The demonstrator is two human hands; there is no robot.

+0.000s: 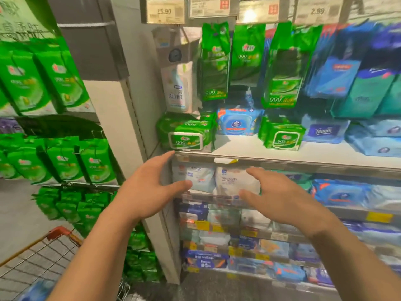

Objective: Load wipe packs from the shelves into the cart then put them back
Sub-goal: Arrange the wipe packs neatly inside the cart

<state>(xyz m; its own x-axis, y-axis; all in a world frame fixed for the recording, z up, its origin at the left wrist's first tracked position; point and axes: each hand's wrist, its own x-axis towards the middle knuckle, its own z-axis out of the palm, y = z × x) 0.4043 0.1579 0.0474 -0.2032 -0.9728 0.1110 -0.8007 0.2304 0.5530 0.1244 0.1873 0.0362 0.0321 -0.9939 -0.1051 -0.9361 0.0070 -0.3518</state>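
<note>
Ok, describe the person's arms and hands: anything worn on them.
Both forearms are bare, with no sleeves in view. The left hand and right hand wear no gloves, and no rings, watch or bracelet show on the fingers or wrists.

Stocked store shelving (303, 164) above grey floor (19, 213).

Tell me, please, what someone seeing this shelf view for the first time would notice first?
Two open, empty hands, the left hand and the right hand, reach toward white wipe packs on the shelf below the lit one. Bright green wipe packs crowd the upper shelf and hang on the rack at far left. A corner of the wire cart shows at bottom left.
</note>
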